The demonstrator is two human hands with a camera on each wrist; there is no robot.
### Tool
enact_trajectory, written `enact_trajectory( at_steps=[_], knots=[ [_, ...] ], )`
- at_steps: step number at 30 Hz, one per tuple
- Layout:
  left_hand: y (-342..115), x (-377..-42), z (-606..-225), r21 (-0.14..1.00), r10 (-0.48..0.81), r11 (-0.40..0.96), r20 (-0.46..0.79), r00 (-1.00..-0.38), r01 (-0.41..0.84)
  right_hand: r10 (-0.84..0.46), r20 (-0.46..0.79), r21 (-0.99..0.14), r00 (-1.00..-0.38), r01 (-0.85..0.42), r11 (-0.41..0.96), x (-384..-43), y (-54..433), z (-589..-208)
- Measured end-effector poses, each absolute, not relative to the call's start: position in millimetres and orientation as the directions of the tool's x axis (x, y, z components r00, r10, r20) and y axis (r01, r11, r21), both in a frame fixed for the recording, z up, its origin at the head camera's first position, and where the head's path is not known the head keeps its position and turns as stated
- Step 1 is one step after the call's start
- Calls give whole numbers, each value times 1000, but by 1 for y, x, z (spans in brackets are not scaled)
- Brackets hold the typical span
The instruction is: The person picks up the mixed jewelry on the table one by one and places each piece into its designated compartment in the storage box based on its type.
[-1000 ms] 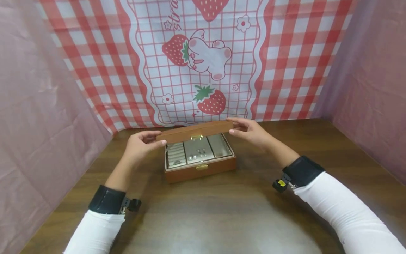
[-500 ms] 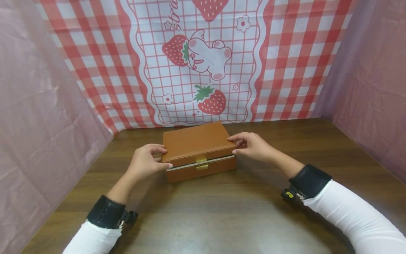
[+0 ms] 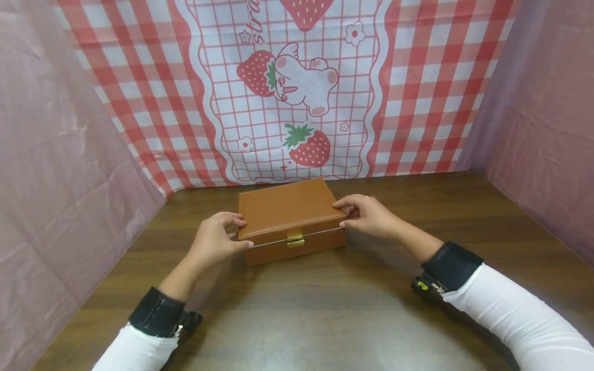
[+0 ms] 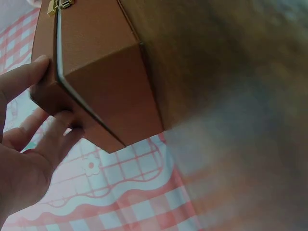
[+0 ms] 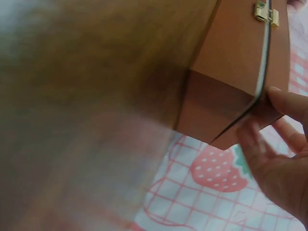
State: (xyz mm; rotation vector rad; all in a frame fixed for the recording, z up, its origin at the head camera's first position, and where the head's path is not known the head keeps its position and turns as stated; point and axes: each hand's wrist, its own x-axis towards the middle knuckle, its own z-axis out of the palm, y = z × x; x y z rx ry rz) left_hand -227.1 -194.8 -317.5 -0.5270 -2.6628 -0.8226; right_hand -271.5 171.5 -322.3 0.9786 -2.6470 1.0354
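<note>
A brown leather-look jewelry box stands at the back middle of the table, its lid lowered with a thin pale seam along the front. At the front of the box is a gold clasp. My left hand grips the lid's left front corner, thumb on the front face and fingers at the side and top. The right hand holds the right front corner the same way. In the left wrist view the left thumb presses the lid's front edge beside the seam. The box's inside is hidden.
Behind the box hangs a red-and-white checked cloth with strawberry prints. Pink cloths close off the left and right sides. The brown wooden table reaches toward me.
A second ago the lid was raised, showing a ring section and earrings inside. Both hands have brought it down onto the box, and the front gap has narrowed to a thin seam.
</note>
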Motion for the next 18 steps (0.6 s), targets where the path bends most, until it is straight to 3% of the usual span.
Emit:
enact_trajectory(
  at_steps=[5,9,18],
  knots=[
    [-183,-226,-307,247,423,782,464,-778,572,-593,467,-305,-656,-749,588,-268,154,-316],
    [-162,-229,-301,123,519,764,465,-717,633,-667,483,-177,-567,-809,560,-266,129,-314],
    [-120,-234,-297,-130,616,782,311,-724,609,-767,385,-34,-513,-839,543,-261,91,-306]
  ],
)
